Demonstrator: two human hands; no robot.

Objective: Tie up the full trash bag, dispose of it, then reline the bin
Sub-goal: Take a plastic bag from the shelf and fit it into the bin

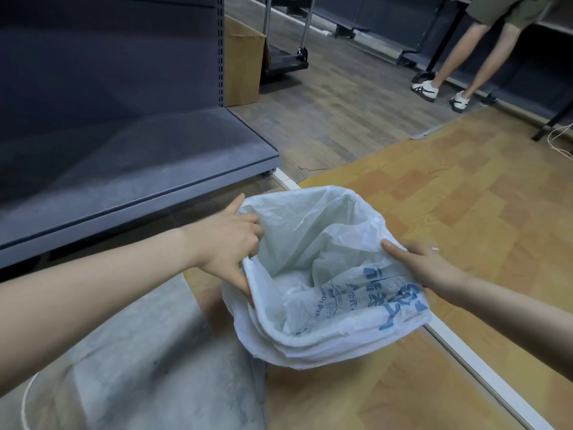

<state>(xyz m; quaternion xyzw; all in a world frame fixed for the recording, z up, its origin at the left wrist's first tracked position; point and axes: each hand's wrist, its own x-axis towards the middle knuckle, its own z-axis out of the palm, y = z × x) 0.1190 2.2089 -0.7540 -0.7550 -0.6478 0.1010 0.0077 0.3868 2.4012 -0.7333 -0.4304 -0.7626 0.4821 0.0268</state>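
Note:
A white plastic bag (310,243) with blue print on one side hangs open-mouthed between my two hands, low over the floor. My left hand (226,243) grips the bag's left rim, with fingers curled over the edge. My right hand (424,265) pinches the right rim near the blue print. Inside, the bag shows only crumpled white plastic. The bin itself cannot be made out; the bag covers whatever is beneath it.
A dark metal shelf unit (124,156) stands to the left. My grey-clad knee (139,367) is at lower left. A cardboard box (242,63), a trolley base (285,62) and a person's legs (459,57) are farther back. A white floor strip (483,373) runs at lower right.

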